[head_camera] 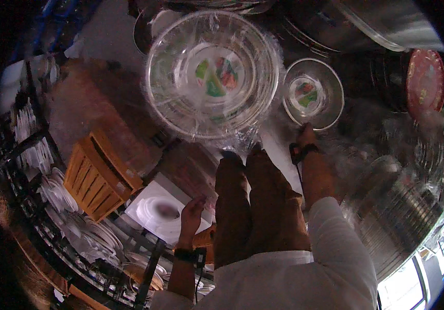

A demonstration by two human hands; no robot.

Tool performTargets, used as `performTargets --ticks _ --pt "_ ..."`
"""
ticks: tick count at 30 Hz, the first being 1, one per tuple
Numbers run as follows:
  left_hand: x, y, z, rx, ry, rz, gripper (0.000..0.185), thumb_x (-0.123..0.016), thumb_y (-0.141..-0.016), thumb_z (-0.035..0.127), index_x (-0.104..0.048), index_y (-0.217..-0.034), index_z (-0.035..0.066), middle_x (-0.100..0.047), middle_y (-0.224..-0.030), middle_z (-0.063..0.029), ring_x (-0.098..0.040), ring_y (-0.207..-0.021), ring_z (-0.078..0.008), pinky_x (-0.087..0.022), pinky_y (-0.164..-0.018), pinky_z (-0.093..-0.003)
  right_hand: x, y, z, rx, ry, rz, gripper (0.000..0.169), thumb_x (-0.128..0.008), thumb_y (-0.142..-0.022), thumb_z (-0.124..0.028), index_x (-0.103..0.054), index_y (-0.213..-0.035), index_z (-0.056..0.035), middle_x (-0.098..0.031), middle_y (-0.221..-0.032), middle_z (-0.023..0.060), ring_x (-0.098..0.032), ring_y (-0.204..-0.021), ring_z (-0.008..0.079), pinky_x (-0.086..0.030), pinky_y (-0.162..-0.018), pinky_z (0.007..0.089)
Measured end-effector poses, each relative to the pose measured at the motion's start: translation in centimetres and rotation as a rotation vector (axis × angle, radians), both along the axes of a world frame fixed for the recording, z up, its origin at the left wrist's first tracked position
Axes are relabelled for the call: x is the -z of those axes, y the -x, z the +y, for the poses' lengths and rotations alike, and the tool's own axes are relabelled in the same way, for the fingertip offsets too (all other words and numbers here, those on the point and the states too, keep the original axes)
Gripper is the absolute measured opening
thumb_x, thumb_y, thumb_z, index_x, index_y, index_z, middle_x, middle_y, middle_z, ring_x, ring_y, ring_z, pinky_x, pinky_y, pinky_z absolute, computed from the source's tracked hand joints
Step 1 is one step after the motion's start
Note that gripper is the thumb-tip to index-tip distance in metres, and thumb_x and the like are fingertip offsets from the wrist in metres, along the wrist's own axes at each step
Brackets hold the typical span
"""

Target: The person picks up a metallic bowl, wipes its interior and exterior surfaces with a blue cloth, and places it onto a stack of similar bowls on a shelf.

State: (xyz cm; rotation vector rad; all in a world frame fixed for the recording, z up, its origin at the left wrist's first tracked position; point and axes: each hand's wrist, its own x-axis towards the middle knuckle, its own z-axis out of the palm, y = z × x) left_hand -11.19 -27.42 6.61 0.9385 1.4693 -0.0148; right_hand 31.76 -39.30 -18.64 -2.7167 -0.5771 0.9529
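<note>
My right hand (306, 135) is at the near rim of a small round metal basin (333, 91), with the fingers closed on its edge. The basin's inside faces me, and a red and green label lies at its bottom. To its left is a much larger, shiny round basin (163, 93) wrapped in clear plastic, with a similar label in its middle. My left hand (193, 212) hangs low, fingers bent, beside a white open box (156, 186) that shows pale rings inside. Nothing plain shows in that hand, but blur hides the fingers.
An orange slatted wooden crate (98, 174) stands to the left. Racks of white plates (98, 234) run along the lower left. Plastic-wrapped stacked metalware (404, 209) fills the right, below a red oval tray (426, 83). A large metal vessel (392, 23) stands at the upper right.
</note>
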Motion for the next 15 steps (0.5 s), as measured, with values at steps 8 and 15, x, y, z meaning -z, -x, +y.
performTargets --ticks 8,15 --pt "-6.4 2.0 -1.5 0.03 -0.203 -0.002 0.027 -0.051 -0.092 0.015 -0.056 -0.113 -0.001 -0.061 -0.106 -0.0062 -0.055 -0.088 -0.0116 -0.045 -0.079 -0.0241 -14.0 -5.0 0.2 0.14 -0.178 -0.04 0.051 -0.076 -0.064 -0.022 -0.053 -0.105 -0.0008 -0.062 -0.099 0.0174 -0.061 -0.089 0.0297 -0.049 -0.071 0.0399" --pt "-16.0 3.0 -0.9 0.105 -0.304 -0.125 0.032 -0.045 -0.095 0.026 -0.051 -0.117 0.004 -0.058 -0.109 -0.0066 -0.055 -0.102 -0.0188 -0.045 -0.085 -0.0329 -30.5 -1.5 2.3 0.072 -0.143 -0.306 0.034 -0.072 -0.065 -0.015 -0.057 -0.095 -0.0051 -0.062 -0.091 0.0178 -0.061 -0.087 0.0348 -0.049 -0.07 0.042"
